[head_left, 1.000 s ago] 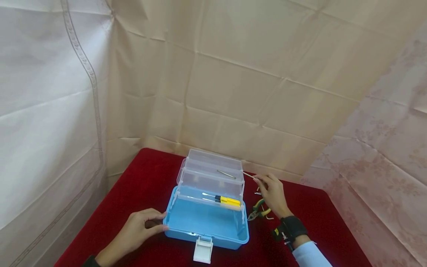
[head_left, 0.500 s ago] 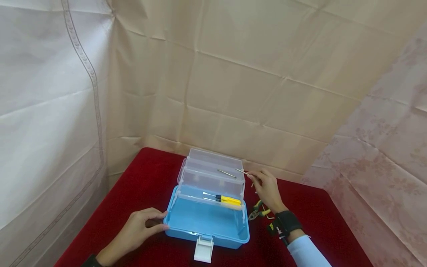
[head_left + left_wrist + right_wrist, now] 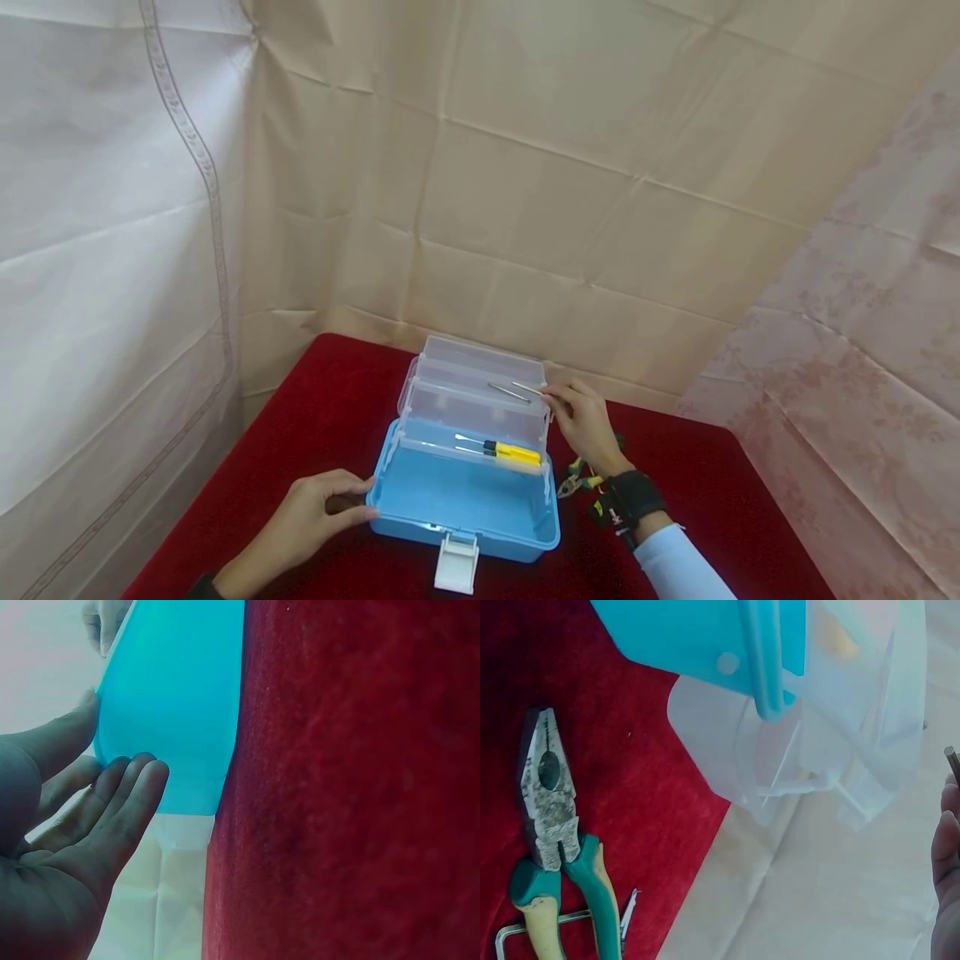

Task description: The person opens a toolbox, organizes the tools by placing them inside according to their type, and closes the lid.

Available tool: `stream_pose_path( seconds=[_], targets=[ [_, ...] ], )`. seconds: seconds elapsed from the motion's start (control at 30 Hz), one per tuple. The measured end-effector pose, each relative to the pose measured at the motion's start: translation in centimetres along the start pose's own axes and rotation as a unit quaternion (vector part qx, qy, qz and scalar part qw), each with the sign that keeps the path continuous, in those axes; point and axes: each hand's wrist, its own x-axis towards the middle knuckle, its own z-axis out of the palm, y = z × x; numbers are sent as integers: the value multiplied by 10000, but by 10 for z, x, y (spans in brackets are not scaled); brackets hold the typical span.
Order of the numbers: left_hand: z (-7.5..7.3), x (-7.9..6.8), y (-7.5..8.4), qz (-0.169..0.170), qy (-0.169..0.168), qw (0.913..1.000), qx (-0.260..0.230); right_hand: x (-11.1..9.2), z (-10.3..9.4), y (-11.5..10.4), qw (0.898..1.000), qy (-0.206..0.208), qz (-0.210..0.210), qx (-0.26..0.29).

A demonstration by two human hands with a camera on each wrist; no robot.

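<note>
My left hand (image 3: pixel 307 508) pinches the left front corner of an open blue toolbox (image 3: pixel 510 546), thumb and index finger at its rim. In the left wrist view the other fingers lie against its outer wall. My right hand (image 3: pixel 588 423) pinches a thin metal rod (image 3: pixel 527 387) over the upper clear tray (image 3: pixel 450 373). A similar thin metal rod (image 3: pixel 508 392) lies in that tray, just left of the held one. Two yellow-handled screwdrivers (image 3: pixel 516 452) lie in the lower clear tray. Only the held rod's end (image 3: pixel 950 753) and some fingertips show in the right wrist view.
Green-and-cream combination pliers (image 3: pixel 551 802) lie on the red cloth right of the toolbox, over an L-shaped hex key (image 3: pixel 508 931). Beside them is a small silver tool (image 3: pixel 628 919). A white latch (image 3: pixel 456 562) hangs at the toolbox front. Cloth curtains (image 3: pixel 525 208) hang behind the table.
My right hand has moved left with the metal rod, from beside the toolbox's right edge to over the upper tray. My left hand has stayed at the corner.
</note>
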Motion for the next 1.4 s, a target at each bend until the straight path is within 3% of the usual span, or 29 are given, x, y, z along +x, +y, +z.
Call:
stream_pose_path(
  seconds=[0.33,0.73,1.17,1.4],
  targets=[
    [1,-1,3,-22,22,10000,-62,18,9,-9,9994,-329,-131,-54],
    [1,-1,3,-145,-15,9999,54,20,17,-14,9981,-601,91,37],
    [1,-1,2,-141,39,9998,134,34,27,-19,9924,-1061,595,-180],
    [2,-2,3,-195,64,9996,174,41,31,-20,9893,-852,1148,-279]
  ],
)
